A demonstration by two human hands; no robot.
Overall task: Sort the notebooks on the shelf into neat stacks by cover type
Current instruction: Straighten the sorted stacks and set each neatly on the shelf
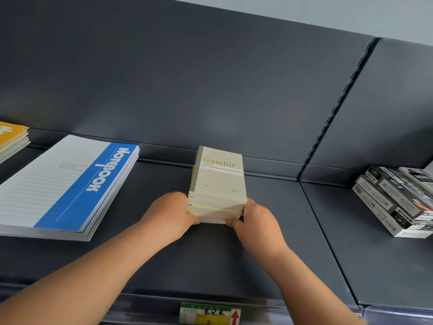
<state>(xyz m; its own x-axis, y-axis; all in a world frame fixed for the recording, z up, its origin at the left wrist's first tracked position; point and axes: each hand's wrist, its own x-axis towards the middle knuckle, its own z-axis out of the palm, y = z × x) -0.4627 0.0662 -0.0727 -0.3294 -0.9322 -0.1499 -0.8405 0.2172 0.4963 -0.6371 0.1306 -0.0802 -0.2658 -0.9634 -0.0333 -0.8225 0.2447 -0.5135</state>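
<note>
Broadly, dark grey shelf (pixel 210 259) spanning the whole width, backed by a matching panel (pixel 187 78) with a slotted upright (pixel 335 113) toward the right. On the left, lying flat: a stack of large notebooks (pixel 68 186) with blue-and-white covers marked "Notebook", edges roughly squared. Far left, cut off by the frame edge: a stack of yellow notebooks (pixel 13 137). On the right section of the shelf, well apart from the rest: a pile of black-and-white boxes (pixel 396 202), slightly fanned. In the middle of the shelf, a little way in front of the back panel: a stack of small cream notebooks (pixel 218 188), top cover reading "Gambit", coloured spine edges showing down the left side, near ends not quite flush. Left hand (pixel 173 214) closed against the near-left corner of that small stack, thumb under its front edge. Right hand (pixel 257 221) clasping the near-right corner, thumb on the front face. Both bare forearms reaching in from the near edge. On the shelf's front lip, below: a price label (pixel 210 314) with green and yellow bands and a red arrow.
</note>
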